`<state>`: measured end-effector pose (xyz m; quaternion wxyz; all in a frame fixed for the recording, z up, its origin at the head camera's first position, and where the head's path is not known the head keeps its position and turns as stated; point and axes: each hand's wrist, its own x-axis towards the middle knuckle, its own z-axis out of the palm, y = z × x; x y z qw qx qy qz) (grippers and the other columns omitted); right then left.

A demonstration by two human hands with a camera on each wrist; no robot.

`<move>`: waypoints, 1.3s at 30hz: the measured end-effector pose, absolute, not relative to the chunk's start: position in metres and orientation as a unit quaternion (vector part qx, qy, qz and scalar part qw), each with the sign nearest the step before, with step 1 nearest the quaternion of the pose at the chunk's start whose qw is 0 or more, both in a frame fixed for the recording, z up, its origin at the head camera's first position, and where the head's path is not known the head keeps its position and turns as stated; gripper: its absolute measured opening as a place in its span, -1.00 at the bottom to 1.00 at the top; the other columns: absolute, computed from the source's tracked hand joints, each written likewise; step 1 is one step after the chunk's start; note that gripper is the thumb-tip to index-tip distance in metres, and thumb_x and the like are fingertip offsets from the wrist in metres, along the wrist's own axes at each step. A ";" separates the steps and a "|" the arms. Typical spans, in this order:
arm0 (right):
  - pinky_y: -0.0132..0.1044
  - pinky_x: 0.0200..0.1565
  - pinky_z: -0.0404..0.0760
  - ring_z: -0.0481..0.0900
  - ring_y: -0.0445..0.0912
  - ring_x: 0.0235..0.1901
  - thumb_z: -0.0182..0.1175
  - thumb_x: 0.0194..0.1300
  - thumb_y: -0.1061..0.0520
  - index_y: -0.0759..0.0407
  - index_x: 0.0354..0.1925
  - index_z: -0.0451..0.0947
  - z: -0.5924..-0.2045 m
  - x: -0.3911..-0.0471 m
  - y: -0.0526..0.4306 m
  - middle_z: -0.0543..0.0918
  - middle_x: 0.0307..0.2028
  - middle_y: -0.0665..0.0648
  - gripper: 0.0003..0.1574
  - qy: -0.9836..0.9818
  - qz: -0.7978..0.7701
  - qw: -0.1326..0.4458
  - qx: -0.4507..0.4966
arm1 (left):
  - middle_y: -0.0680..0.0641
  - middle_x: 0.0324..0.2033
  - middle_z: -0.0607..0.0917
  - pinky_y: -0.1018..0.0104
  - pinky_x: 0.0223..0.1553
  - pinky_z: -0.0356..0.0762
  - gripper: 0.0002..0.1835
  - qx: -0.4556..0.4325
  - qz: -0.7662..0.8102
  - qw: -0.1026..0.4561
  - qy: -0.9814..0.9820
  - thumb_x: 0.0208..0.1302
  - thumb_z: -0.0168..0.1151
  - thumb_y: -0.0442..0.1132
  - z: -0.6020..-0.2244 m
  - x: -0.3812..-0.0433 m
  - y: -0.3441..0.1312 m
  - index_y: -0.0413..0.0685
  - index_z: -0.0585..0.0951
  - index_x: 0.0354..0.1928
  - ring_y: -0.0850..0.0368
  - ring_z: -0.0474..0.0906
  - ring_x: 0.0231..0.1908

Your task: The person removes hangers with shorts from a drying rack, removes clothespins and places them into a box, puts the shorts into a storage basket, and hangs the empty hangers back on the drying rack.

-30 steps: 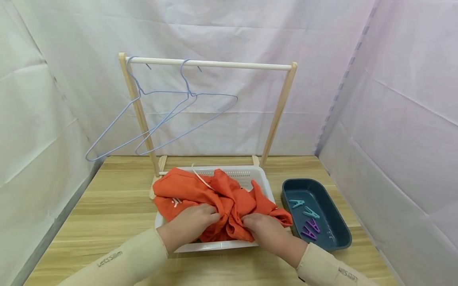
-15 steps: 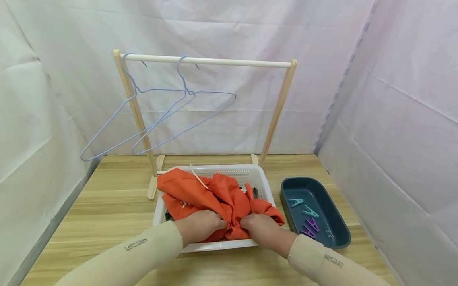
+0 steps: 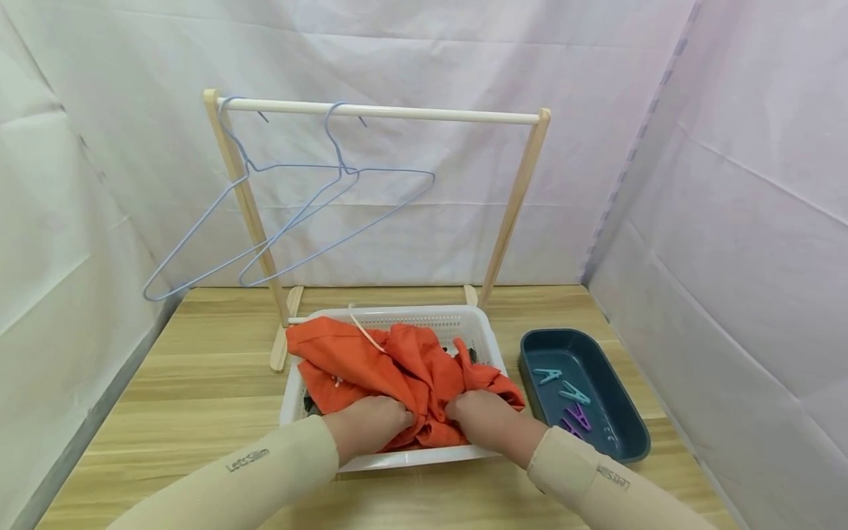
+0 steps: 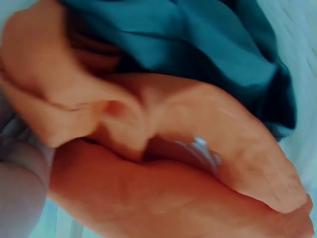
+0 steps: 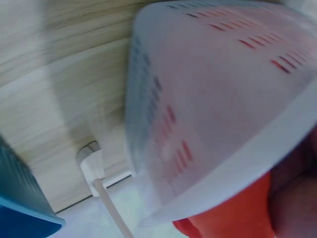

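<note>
A crumpled orange garment [image 3: 338,350] with a pale cord [image 3: 364,330] and a small white print lies heaped in a white plastic basket [image 3: 391,461]. My left hand [image 3: 372,425] grips its cloth near the front of the basket, fingertips buried in the folds. Just to the right, my right hand [image 3: 483,419] holds another bunch of the same cloth. In the left wrist view a dark green cloth [image 4: 198,44] shows beside the orange folds [image 4: 213,114]. Perforated basket walls [image 5: 213,94] fill much of the right wrist view.
Behind the basket stands a wooden rack with a white rail [image 3: 424,112], two blue wire hangers [image 3: 291,221] on its left half. A dark blue tray [image 3: 626,412] with turquoise and purple clothespins [image 3: 575,394] sits to the right. White sheeting [image 3: 424,44] surrounds the wooden table [image 3: 212,412].
The garment has sunk and drawn in at the basket's left and right sides, showing dark cloth at the left. My left hand has moved slightly right and down, closer to my right hand.
</note>
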<state>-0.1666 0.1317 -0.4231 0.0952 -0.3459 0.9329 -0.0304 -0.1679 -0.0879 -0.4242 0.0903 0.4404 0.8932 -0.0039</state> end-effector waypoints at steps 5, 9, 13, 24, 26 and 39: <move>-0.48 -0.42 0.45 0.37 -0.32 -0.53 0.18 0.27 0.28 -0.03 -0.47 0.59 -0.410 -0.156 0.135 0.45 -0.55 -0.20 -0.75 0.933 -0.057 0.053 -0.350 | 0.08 -0.34 0.63 0.42 -0.19 0.57 -0.89 0.427 -0.021 0.039 0.903 0.21 0.27 -0.37 -0.408 -0.152 -0.095 0.01 0.64 -0.27 0.23 0.58 -0.26; -0.37 -0.21 0.63 0.60 -0.24 -0.30 0.21 0.27 0.28 0.04 -0.26 0.69 -0.395 -0.144 0.143 0.67 -0.30 -0.11 -0.82 0.931 -0.089 0.005 -0.353 | 0.01 -0.26 0.65 0.33 -0.15 0.61 -0.83 0.405 -0.001 0.006 0.914 0.20 0.25 -0.43 -0.388 -0.143 -0.103 -0.10 0.66 -0.18 0.14 0.59 -0.17; -0.18 -0.06 0.65 0.66 -0.09 -0.09 0.30 0.17 0.32 0.13 -0.13 0.70 -0.382 -0.133 0.155 0.71 -0.12 0.03 -0.73 0.930 -0.118 -0.074 -0.340 | -0.08 -0.20 0.67 0.21 -0.20 0.65 -0.77 0.368 0.054 -0.057 0.926 0.14 0.25 -0.52 -0.369 -0.145 -0.118 -0.18 0.65 -0.16 0.03 0.61 -0.14; 0.03 -0.01 0.60 0.61 0.11 0.02 0.33 0.16 0.30 0.18 -0.05 0.68 -0.368 -0.128 0.188 0.68 -0.01 0.17 -0.66 0.971 -0.158 -0.117 -0.134 | -0.32 0.01 0.57 -0.06 -0.01 0.57 -0.63 0.259 0.117 -0.158 0.946 0.18 0.05 -0.68 -0.356 -0.205 -0.171 -0.34 0.56 0.02 -0.26 0.52 0.05; 0.07 0.02 0.58 0.59 0.15 0.05 0.31 0.19 0.28 0.19 -0.01 0.66 -0.368 -0.129 0.192 0.66 0.01 0.20 -0.65 0.976 -0.158 -0.094 -0.117 | -0.33 0.09 0.54 -0.10 0.09 0.49 -0.60 0.267 0.118 -0.120 0.949 0.24 0.03 -0.64 -0.354 -0.216 -0.173 -0.34 0.53 0.11 -0.28 0.47 0.13; 0.08 0.01 0.58 0.58 0.15 0.05 0.27 0.26 0.18 0.20 0.04 0.63 -0.384 -0.140 0.199 0.66 0.02 0.22 -0.64 0.977 -0.201 -0.043 -0.054 | -0.24 0.10 0.58 -0.02 0.15 0.47 -0.63 0.288 0.006 0.028 0.957 0.31 0.03 -0.55 -0.367 -0.260 -0.142 -0.20 0.60 0.10 -0.19 0.48 0.16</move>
